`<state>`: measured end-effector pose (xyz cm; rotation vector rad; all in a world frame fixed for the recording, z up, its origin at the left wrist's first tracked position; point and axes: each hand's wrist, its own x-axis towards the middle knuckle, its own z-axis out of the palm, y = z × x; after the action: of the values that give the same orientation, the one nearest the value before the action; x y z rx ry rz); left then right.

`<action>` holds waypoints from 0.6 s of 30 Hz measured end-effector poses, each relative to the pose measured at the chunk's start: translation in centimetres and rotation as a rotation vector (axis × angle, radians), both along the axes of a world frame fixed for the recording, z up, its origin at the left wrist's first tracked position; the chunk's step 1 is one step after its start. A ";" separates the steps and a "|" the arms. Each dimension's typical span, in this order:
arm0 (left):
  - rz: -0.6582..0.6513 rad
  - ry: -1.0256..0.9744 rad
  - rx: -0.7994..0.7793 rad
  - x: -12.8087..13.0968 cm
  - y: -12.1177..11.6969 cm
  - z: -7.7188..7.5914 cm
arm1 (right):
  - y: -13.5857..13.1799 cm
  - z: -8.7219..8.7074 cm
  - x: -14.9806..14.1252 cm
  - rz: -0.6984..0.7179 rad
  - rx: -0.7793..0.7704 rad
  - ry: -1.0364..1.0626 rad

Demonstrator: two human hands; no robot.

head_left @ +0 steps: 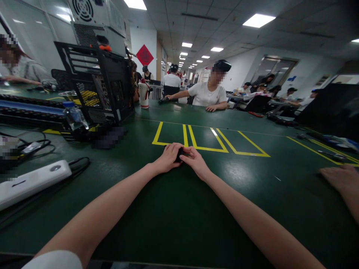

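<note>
Both my hands meet at a small black object [179,154] on the green tabletop, just in front of the yellow tape outlines. My left hand [168,157] curls over it from the left, covering most of it. From the right, my right hand [195,161] has thumb and fingertips pinched against its side. Only a dark strip shows between the hands, so its kind cannot be made out.
Yellow tape outlines [193,136] mark the green table [179,209]. A white power strip [33,183], a water bottle [75,116] and a black computer case [98,82] stand left. Another person's hand [340,183] rests at right. Across sits a person [209,91]; a white cup [144,95] stands nearby.
</note>
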<state>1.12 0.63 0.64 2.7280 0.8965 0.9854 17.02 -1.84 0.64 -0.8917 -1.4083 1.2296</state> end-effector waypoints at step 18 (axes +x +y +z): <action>0.017 0.022 0.018 -0.4 -0.5 -0.1 | -0.5 0.1 -0.3 -0.003 0.015 -0.026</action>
<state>0.70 0.11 0.53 2.7560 0.9207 0.9724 16.73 -2.30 0.72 -0.9023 -1.4350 1.2080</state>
